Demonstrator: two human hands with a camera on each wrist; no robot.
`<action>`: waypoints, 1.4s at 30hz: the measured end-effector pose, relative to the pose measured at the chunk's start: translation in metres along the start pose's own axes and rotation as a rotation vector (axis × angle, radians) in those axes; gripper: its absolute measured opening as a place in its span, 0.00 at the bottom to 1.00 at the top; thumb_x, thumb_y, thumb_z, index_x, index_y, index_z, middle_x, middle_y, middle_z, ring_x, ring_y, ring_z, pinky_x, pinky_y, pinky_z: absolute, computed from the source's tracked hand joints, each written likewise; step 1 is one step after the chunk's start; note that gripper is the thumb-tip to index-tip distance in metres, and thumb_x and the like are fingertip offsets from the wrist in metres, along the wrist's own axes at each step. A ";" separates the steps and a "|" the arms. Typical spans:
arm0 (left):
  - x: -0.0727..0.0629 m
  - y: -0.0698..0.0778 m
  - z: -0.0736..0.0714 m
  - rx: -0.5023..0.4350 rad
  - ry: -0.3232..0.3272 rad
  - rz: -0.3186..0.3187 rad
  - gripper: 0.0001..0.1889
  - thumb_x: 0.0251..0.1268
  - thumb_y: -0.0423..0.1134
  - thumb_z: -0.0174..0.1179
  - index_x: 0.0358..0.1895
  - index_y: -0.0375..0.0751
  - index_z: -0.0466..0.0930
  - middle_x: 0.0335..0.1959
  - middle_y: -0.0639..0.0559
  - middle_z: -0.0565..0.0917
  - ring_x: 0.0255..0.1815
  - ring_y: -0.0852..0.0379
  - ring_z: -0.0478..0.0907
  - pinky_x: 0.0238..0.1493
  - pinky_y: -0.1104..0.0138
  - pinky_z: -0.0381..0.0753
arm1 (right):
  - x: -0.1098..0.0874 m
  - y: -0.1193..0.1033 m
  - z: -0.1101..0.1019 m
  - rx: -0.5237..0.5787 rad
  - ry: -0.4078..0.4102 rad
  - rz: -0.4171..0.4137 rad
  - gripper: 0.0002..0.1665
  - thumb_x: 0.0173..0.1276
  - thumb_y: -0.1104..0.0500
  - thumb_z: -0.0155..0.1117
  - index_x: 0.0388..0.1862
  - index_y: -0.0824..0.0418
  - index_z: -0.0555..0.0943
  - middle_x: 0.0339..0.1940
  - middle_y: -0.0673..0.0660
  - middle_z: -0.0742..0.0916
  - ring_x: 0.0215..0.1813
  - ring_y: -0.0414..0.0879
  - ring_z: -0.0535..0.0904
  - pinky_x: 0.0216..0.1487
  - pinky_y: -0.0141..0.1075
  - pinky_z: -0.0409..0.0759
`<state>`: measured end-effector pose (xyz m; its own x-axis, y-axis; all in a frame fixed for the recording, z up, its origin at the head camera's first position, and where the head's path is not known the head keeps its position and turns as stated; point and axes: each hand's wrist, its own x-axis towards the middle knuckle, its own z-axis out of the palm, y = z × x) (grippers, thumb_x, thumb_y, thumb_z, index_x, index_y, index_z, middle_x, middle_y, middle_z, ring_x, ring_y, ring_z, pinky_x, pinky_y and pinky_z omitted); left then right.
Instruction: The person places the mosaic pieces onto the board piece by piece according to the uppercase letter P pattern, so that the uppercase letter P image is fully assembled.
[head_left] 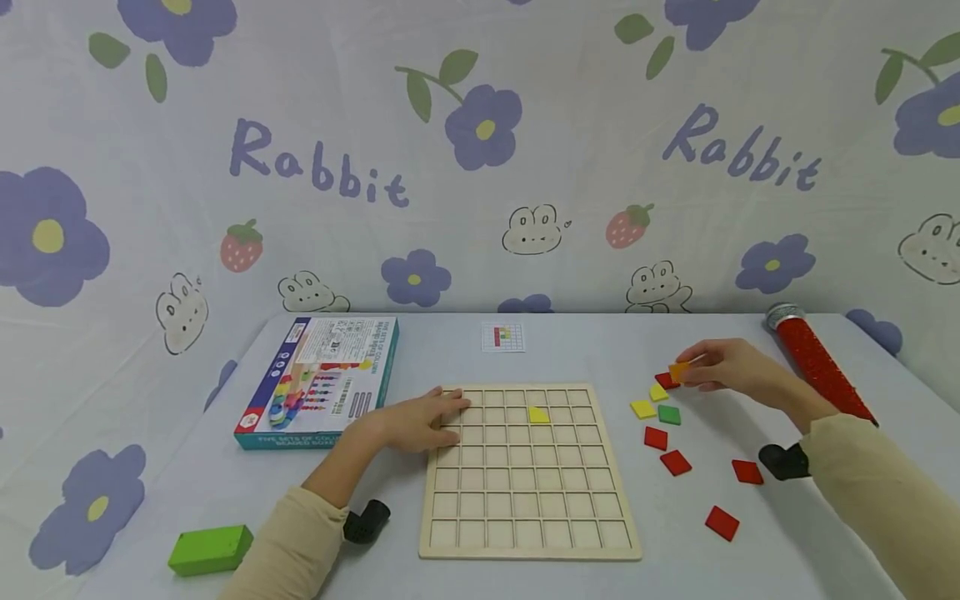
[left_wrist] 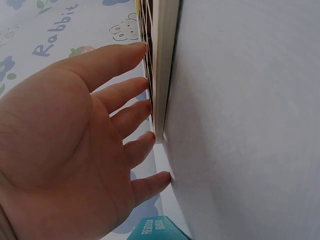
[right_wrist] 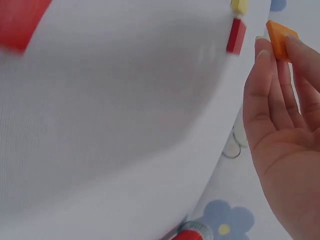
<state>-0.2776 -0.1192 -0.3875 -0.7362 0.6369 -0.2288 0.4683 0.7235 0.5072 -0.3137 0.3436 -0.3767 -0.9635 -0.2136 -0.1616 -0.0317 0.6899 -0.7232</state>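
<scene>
My right hand [head_left: 723, 367] pinches an orange square tile [right_wrist: 281, 41] between thumb and fingers, raised over the far right of the table. A red tile [head_left: 666, 381] lies just beneath it, with yellow tiles [head_left: 642, 409] and a green tile [head_left: 669, 414] nearer to me. My left hand [head_left: 420, 421] rests on the upper left edge of a wooden grid board [head_left: 532, 553], its fingers spread and fairly straight. In the left wrist view the fingertips [left_wrist: 135, 49] meet the board's rim. One yellow piece with a curved side [head_left: 538, 414] sits in a cell of the board's second row.
Several red tiles [head_left: 676, 462] are scattered right of the board. A red glittery microphone [head_left: 825, 367] lies at the far right. Behind the board is a small pattern card [head_left: 503, 337]. A flat toy box [head_left: 318, 383] and a green block [head_left: 211, 550] are on the left.
</scene>
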 end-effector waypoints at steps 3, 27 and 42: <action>0.000 0.000 0.000 -0.002 -0.001 -0.004 0.30 0.72 0.42 0.53 0.73 0.38 0.57 0.75 0.42 0.51 0.75 0.41 0.39 0.71 0.50 0.45 | 0.003 -0.007 0.008 0.032 0.002 -0.002 0.28 0.66 0.54 0.65 0.58 0.70 0.73 0.50 0.65 0.82 0.46 0.51 0.81 0.46 0.37 0.81; -0.001 0.001 0.000 -0.006 0.003 -0.033 0.30 0.72 0.42 0.53 0.73 0.39 0.57 0.75 0.43 0.52 0.75 0.42 0.40 0.71 0.51 0.45 | 0.014 -0.073 0.078 0.233 -0.126 0.019 0.23 0.64 0.60 0.67 0.55 0.70 0.78 0.47 0.62 0.83 0.39 0.49 0.81 0.44 0.36 0.82; 0.001 -0.002 0.000 0.002 -0.008 -0.038 0.30 0.72 0.44 0.52 0.74 0.41 0.56 0.76 0.45 0.51 0.76 0.44 0.39 0.71 0.51 0.45 | 0.028 -0.105 0.115 0.289 -0.226 -0.010 0.21 0.63 0.60 0.68 0.53 0.68 0.80 0.46 0.59 0.85 0.39 0.46 0.81 0.42 0.35 0.82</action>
<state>-0.2791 -0.1197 -0.3885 -0.7497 0.6109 -0.2543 0.4412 0.7479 0.4960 -0.3064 0.1859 -0.3829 -0.8792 -0.3895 -0.2744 0.0664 0.4701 -0.8801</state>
